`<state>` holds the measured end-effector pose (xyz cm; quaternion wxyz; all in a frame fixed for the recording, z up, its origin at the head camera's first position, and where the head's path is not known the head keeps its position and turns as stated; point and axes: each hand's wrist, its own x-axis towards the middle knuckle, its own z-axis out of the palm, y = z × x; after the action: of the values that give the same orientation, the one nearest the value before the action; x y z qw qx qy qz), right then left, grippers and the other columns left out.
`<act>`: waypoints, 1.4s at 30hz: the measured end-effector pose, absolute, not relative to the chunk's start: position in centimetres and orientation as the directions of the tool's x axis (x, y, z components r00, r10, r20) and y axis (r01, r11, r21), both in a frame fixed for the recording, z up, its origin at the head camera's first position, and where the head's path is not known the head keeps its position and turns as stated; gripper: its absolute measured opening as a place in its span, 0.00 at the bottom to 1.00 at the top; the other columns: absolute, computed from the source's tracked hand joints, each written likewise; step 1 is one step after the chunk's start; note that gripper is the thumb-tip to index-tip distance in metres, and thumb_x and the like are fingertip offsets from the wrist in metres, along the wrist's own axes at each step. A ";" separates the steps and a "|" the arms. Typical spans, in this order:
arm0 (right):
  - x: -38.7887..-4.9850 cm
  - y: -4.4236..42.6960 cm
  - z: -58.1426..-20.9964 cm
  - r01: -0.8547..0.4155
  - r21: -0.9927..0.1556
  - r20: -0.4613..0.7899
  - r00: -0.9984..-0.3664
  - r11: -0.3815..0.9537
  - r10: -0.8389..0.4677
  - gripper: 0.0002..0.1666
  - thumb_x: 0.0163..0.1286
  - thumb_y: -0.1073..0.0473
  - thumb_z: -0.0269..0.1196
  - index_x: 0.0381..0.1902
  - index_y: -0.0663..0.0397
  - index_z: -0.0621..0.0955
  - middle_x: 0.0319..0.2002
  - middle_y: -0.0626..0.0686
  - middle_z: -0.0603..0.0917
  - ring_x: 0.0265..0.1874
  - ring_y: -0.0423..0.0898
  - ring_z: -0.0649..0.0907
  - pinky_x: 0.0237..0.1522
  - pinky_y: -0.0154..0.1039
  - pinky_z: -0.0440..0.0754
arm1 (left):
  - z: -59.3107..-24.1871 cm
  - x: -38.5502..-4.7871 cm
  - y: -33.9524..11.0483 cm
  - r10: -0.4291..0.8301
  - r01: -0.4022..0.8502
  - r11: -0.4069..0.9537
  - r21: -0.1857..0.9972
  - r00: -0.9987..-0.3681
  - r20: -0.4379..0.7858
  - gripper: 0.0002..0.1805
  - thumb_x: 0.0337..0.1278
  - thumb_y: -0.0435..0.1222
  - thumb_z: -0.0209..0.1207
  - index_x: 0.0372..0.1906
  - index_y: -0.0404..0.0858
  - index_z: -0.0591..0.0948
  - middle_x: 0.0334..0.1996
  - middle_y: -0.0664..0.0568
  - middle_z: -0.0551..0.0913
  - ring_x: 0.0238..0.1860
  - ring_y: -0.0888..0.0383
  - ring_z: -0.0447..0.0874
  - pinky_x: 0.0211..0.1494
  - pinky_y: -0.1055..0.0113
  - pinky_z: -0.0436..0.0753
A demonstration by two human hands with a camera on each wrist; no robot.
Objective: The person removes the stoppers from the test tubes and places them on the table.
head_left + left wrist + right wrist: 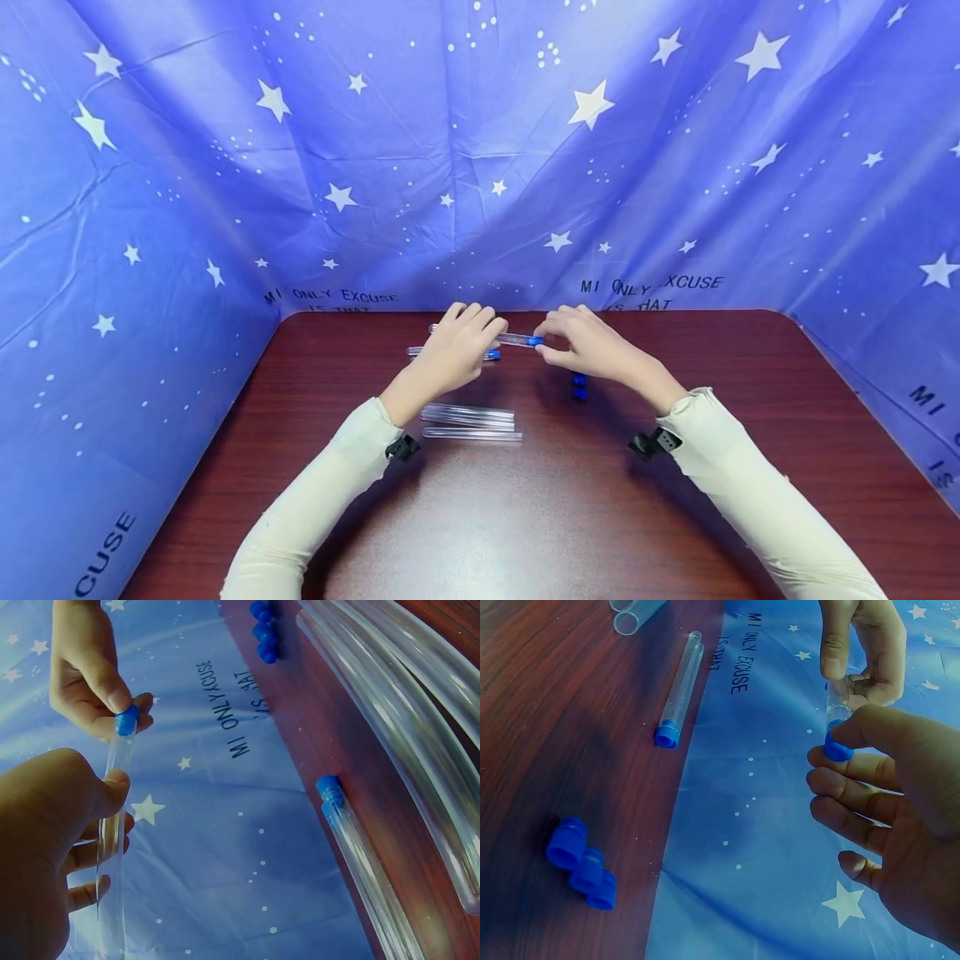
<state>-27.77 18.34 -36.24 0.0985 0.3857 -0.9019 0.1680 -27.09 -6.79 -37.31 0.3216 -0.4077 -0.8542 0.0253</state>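
Note:
My left hand (463,346) grips a clear test tube (112,847) around its body, raised over the far part of the table. At the tube's mouth, my right hand (592,343) pinches a blue cap (838,744) between thumb and forefinger; the right wrist view shows the cap on the tube end, its other fingers spread loosely. Under the left hand lie capped tubes (679,694) with blue ends. Nearer to me are several open clear tubes (468,421), lying side by side. Below the right hand sit three loose blue caps (587,864) in a row.
The dark red wooden table (480,525) ends at a blue curtain (450,167) printed with white stars, which also hangs along both sides. Black wrist cameras (654,443) are strapped at the cream sleeves (750,492).

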 end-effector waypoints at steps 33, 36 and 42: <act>-26.9 18.7 -36.7 -0.834 -0.026 0.407 -0.512 0.551 -0.756 0.08 0.62 0.59 0.69 0.35 0.59 0.89 0.25 0.51 0.79 0.29 0.46 0.74 0.41 0.45 0.71 | -38.3 -26.9 -6.0 0.800 0.659 0.550 -0.513 -0.240 0.550 0.05 0.65 0.37 0.61 0.43 0.45 0.80 0.35 0.57 0.83 0.40 0.55 0.79 0.52 0.59 0.75; -26.9 18.7 -36.8 -0.835 -0.015 0.414 -0.507 0.551 -0.756 0.08 0.61 0.59 0.69 0.35 0.59 0.89 0.25 0.50 0.78 0.29 0.46 0.73 0.40 0.45 0.71 | -38.2 -26.8 -5.9 0.797 0.653 0.555 -0.516 -0.238 0.555 0.05 0.63 0.37 0.63 0.42 0.45 0.80 0.34 0.57 0.84 0.39 0.55 0.79 0.52 0.59 0.75; -26.8 18.6 -37.2 -0.839 0.013 0.446 -0.483 0.545 -0.754 0.07 0.62 0.59 0.69 0.34 0.57 0.88 0.24 0.49 0.77 0.29 0.47 0.73 0.39 0.45 0.71 | -38.4 -26.7 -5.8 0.786 0.647 0.570 -0.507 -0.248 0.567 0.07 0.60 0.39 0.66 0.41 0.44 0.81 0.31 0.57 0.86 0.38 0.55 0.81 0.53 0.59 0.76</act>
<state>-26.81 18.63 -37.21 0.2042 0.4657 -0.8547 0.1039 -26.68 -5.79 -38.37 0.4101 -0.4561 -0.7853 0.0846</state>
